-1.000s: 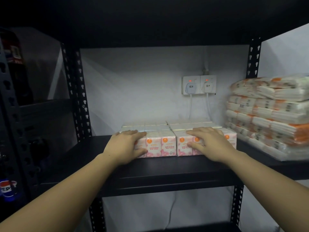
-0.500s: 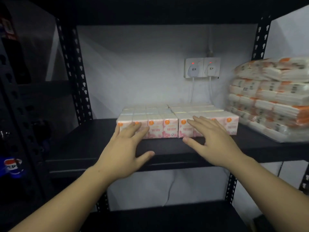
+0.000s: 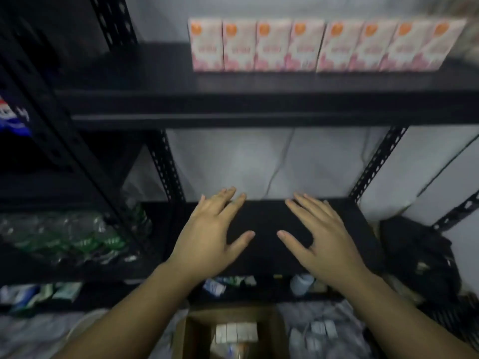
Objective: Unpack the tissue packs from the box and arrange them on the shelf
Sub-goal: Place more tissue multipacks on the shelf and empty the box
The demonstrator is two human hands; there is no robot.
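No legible text in the head view; motion blur throughout. Tissue packs [image 3: 324, 45] on the upper shelf [image 3: 259, 104], well above both open hands: orange round mark and pink print, wording unreadable. Red-white-blue label [image 3: 13, 117] far up-left of the left hand [image 3: 210, 237]: lettering too smeared to read.

Clear plastic bottles [image 3: 64, 234] lie left; a black bag [image 3: 420, 257] sits right.
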